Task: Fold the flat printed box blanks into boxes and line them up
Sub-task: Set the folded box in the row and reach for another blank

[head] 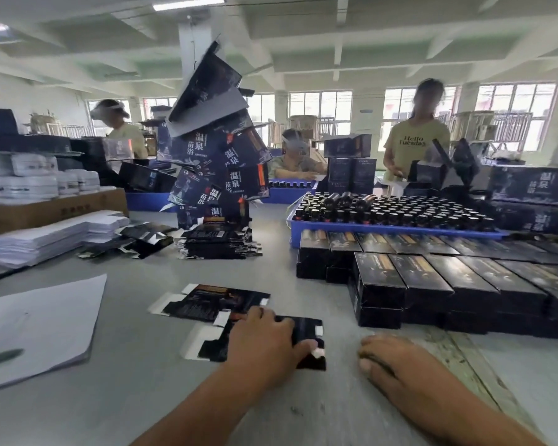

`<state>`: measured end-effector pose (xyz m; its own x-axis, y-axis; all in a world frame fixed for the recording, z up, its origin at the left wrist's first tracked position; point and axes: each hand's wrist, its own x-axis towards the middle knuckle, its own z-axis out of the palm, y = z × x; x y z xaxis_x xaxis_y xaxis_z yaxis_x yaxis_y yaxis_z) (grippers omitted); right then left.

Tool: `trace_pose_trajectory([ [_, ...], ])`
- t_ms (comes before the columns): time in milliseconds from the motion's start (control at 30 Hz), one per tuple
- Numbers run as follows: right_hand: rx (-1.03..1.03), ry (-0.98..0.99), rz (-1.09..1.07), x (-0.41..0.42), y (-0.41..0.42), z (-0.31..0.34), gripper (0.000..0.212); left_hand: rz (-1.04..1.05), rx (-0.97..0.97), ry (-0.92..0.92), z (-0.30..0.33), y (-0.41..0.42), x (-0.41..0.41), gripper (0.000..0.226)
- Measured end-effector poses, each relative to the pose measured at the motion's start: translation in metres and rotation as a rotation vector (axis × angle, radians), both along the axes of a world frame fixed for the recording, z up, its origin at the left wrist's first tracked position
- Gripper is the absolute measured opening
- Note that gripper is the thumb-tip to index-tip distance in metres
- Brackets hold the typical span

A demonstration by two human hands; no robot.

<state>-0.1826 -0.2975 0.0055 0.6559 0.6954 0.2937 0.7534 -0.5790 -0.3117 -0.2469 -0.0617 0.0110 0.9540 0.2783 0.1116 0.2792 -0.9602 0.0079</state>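
Left hand [264,344] presses flat on the near blank [303,336], its long axis running left-right on the table [142,381]; right hand [397,365], loose and empty, rests just right of it.

Packing workshop, folded boxes [458,281] in rows; tray of bottles [397,214], workers [413,136] at tables

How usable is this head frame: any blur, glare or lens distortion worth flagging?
Head view: wide-angle bending at the edges; the hanging blanks and background people are motion-blurred; the left hand on the flat blank and the right hand are slightly soft; mild sheen on the folded boxes; windows overexposed.
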Motion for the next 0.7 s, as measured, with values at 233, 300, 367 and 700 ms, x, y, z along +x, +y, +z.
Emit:
trace_pose_trajectory([
  [233,0.02,0.014,-0.026,-0.002,-0.001,0.002,0.024,-0.192,-0.008,0.037,0.003,-0.019,-0.008,0.096],
  [300,0.017,0.026,-0.029,-0.002,-0.001,0.003,0.025,-0.201,-0.1,0.097,0.004,-0.01,-0.008,0.109],
  [367,0.011,0.04,-0.025,-0.002,0.0,0.003,0.026,-0.205,-0.181,0.152,0.005,-0.003,-0.007,0.123],
  [700,0.059,0.124,-0.067,-0.005,-0.002,0.004,0.033,-0.263,-0.207,0.109,0.01,-0.002,-0.008,0.132],
])
